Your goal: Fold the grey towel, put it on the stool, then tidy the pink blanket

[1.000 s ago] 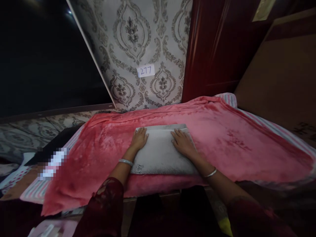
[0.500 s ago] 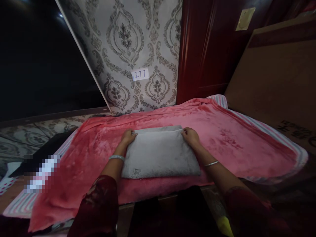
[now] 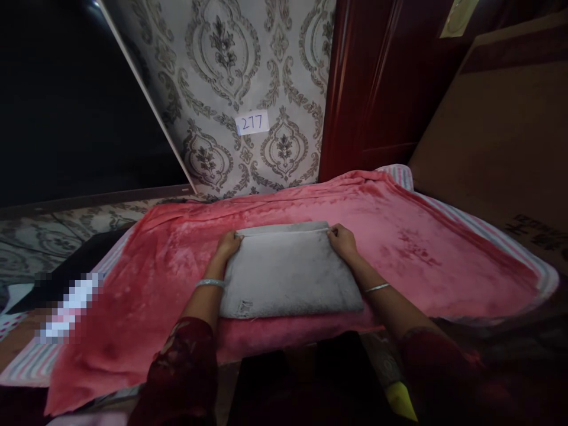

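A folded grey towel (image 3: 288, 272) lies flat on a pink fleece blanket (image 3: 399, 248) spread over a table. My left hand (image 3: 227, 246) pinches the towel's far left corner, fingers closed on the cloth. At the far right corner, my right hand (image 3: 342, 239) grips the towel the same way. Both wrists wear thin bangles, and dark red sleeves cover my forearms near the bottom edge.
Patterned grey wallpaper with a paper label reading 277 (image 3: 252, 123) rises behind the table. A dark red wooden door (image 3: 377, 89) stands to the right, with a brown cardboard box (image 3: 501, 130) beside it. A striped cloth (image 3: 510, 242) shows under the blanket's right edge.
My hands went from lying flat on the towel's top to gripping its two far corners. The towel's far edges now line up more evenly.
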A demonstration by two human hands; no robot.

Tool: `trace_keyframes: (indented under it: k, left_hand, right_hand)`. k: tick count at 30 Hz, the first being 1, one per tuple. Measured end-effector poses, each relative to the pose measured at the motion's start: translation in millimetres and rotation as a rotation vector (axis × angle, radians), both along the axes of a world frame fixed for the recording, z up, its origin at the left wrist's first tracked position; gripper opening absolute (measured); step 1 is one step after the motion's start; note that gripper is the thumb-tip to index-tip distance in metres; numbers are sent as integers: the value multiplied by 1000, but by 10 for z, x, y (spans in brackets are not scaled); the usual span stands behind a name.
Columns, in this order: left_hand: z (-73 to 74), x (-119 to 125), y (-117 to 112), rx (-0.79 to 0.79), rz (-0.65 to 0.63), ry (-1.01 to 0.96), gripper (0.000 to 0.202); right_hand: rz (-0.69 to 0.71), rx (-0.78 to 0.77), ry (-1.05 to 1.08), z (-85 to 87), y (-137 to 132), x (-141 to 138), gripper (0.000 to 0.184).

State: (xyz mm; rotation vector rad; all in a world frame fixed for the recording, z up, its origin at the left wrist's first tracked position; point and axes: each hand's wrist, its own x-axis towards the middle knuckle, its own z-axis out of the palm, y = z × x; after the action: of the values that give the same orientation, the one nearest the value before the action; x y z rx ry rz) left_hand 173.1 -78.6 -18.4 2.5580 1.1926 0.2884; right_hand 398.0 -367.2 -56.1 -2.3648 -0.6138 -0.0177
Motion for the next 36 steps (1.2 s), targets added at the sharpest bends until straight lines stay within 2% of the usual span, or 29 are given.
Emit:
trace_keyframes:
  k: [4,6,8,9,11,13,14,16,19,23,25,29,33,36]
  left_hand:
    - [89,-17,-14,-7,8,41,21]
    - [160,-10,-59,18,41,59,25]
    - [226,48,-191,74,70,57,33]
    - [246,101,-299,112,45,50,36]
    - [242,246,-580,186,-124,45,42]
    - [172,403,-892,230,-409,70,49]
    - [116,469,-1031,237,-489,89,53]
    - [-14,555,-1237,251,-555,108,56]
    - [-180,577,-1346,266,-549,109,58]
    - [-262,552,-1271,281,-543,90,61]
    - [-256,537,-1170,279,-486,93,64]
    - [-197,416,-817,241,-275,146,69]
    - [-151,214,-427,149,-175,153,65]
    - [-171,141,-252,79,-120,103,59]
  right_hand:
    - [30,-61,33,82,-54,22,23]
    - [45,-85,-5,171,-57,12,31]
    - [104,-110,-116,278,-1,-37,42]
    - [157,-133,-178,331,53,-78,46]
    - [276,-203,-260,405,201,-184,50]
    - [344,-293,-289,410,360,-304,49]
    - [350,-335,-304,381,427,-359,47]
    - [324,-381,-350,270,515,-443,46]
    - [282,-372,-413,70,541,-485,48]
    - [283,-349,-431,-55,511,-457,50]
    - [288,-350,-431,-62,504,-445,51]
    - [295,-368,-436,-56,506,-446,52]
    - [293,-376,-434,-51,506,-455,51]
    - [301,-367,-428,-41,503,-453,51]
